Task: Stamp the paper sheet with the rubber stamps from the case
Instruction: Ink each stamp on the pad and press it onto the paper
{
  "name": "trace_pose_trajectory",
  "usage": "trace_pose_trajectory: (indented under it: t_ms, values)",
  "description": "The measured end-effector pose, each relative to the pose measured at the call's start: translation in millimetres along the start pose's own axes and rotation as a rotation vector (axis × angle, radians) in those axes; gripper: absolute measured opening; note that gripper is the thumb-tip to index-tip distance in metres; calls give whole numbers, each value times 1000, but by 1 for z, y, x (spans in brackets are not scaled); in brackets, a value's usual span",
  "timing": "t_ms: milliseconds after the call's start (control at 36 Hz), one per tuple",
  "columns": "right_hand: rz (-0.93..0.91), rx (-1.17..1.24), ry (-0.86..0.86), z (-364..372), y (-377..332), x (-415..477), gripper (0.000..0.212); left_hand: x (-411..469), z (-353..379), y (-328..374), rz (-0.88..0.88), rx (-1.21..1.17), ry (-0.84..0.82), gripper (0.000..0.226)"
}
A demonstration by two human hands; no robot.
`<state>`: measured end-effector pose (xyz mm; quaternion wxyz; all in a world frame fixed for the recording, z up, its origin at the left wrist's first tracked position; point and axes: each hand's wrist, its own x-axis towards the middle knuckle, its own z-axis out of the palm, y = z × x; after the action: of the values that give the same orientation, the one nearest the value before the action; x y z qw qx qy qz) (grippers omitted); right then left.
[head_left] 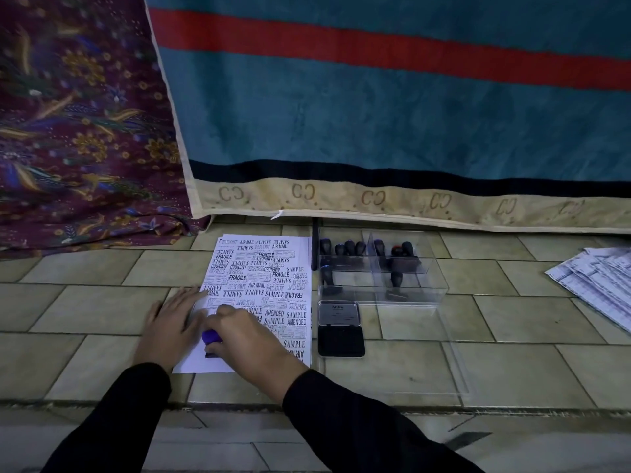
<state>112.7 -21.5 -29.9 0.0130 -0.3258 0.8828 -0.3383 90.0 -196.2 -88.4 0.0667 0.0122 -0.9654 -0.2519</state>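
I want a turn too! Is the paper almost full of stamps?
Nearly. Most of the paper sheet already carries prints. The right hand holds a purple stamp down near the bottom, while the left hand lies flat on the sheet. Only the bare lower-left corner looks left to fill.

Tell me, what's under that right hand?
A purple-handled stamp stands on the paper sheet, gripped by the right hand. Its handle is partly covered; any print beneath it is hidden.
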Motion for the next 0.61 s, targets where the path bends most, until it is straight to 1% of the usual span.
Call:
trace_pose_trajectory:
  t_ms: [56, 139, 195, 250, 306, 361, 417, 472, 556, 611]
  values:
    - [50, 48, 17, -1, 1, 3, 17, -1, -1, 2, 0, 5, -9, 57]
    - [151, 154, 67, -7, 10, 3, 18, 0, -1, 1, -1, -12, 13, 55]
    - [246, 324, 161, -15, 20, -3, 19, 0, 0, -3, 11, -22, 31, 50]
    - [323, 485, 277, -31, 31, -11, 23, 1, 2, -9, 22, -74, 47, 40]
    - [382, 539, 398, -56, 44, -17, 28, 0, 4, -12, 20, -163, 51, 38]
    - [441, 555, 520, -90, 62, -25, 33, 0, 3, -13, -41, -333, 64, 36]
    - [504, 475, 634, -127, 84, -38, 35, -1, -2, -10, -120, -559, 78, 34]
    - [564, 347, 728, -161, 108, -56, 35, -3, -6, -4, -152, -671, 87, 31]
    - [651, 169, 808, -199, 142, -80, 29, -4, -8, 11, -116, -656, 44, 28]
    - [690, 45, 794, -212, 160, -92, 23, -4, -4, 30, -7, -568, 17, 34]
